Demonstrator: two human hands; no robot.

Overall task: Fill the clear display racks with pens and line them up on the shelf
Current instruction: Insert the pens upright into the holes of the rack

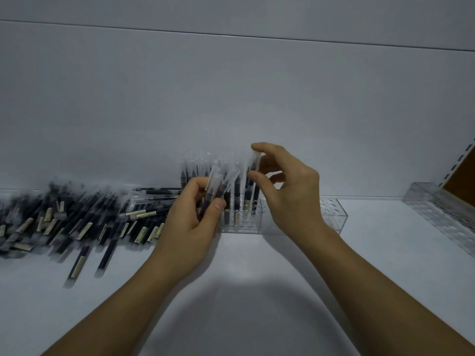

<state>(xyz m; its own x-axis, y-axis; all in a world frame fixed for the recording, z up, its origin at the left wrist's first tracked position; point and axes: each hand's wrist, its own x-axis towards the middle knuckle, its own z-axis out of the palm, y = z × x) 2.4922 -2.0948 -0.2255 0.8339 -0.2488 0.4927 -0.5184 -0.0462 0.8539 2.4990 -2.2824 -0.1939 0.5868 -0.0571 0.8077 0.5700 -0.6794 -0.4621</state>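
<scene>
A clear display rack (331, 214) stands on the white shelf against the back wall, its left part filled with several upright dark pens with frosted caps (236, 191). My left hand (195, 222) grips a small bundle of pens (214, 187) just left of the rack's front. My right hand (288, 186) pinches the capped top of one upright pen (253, 176) that stands in a rack hole. The rack's right holes hold nothing.
A big heap of loose pens (77, 219) lies on the shelf (257, 291) at the left. A second clear rack (442, 214) lies at the far right, beside a slotted shelf upright and brown panel (462, 176).
</scene>
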